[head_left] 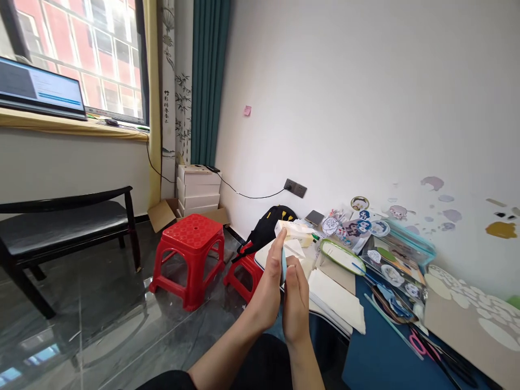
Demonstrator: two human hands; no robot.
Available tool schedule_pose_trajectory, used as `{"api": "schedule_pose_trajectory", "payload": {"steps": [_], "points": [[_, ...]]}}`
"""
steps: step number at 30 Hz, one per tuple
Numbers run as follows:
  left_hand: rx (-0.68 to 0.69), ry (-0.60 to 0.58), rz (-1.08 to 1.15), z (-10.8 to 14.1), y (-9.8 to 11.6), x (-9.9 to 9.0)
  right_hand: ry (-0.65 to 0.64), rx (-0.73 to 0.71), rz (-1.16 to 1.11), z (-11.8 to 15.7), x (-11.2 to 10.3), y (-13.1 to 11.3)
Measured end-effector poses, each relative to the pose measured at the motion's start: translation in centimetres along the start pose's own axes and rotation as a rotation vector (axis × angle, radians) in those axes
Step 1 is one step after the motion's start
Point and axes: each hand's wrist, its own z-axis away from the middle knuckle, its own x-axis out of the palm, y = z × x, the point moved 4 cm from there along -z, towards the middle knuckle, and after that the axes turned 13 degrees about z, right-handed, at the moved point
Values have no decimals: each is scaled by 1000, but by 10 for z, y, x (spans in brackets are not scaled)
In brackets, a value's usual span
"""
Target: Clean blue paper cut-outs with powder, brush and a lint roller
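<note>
My left hand (268, 284) and my right hand (296, 298) are raised in front of me, palms facing each other. Pressed between them is a thin light blue piece (283, 266), seen only along its edge. Its kind is not clear, as the palms cover most of it. The fingers of both hands lie close together around it. Just beyond the hands, white paper (298, 248) lies on the table, and a white folded cloth or pad (337, 298) is to the right of my right hand.
Right of the hands are a green-rimmed tray (343, 257), a blue mat (376, 346), pink-handled scissors (418, 342) and a clear teal-edged pouch (410, 238). A black backpack (264, 230), red stools (194, 232) and a black chair (69, 227) stand to the left.
</note>
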Motion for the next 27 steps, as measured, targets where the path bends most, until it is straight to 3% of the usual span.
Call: {"api": "schedule_pose_trajectory", "payload": {"steps": [6,19,27], "points": [[-31,-55,-59,0,-3,0,-12,23,-21,2,0,7],[35,-145,-160,4,-3,3,-10,74,-161,5,-5,6],[94,-222,-298,6,-2,3,-118,139,-500,9,-8,7]]}}
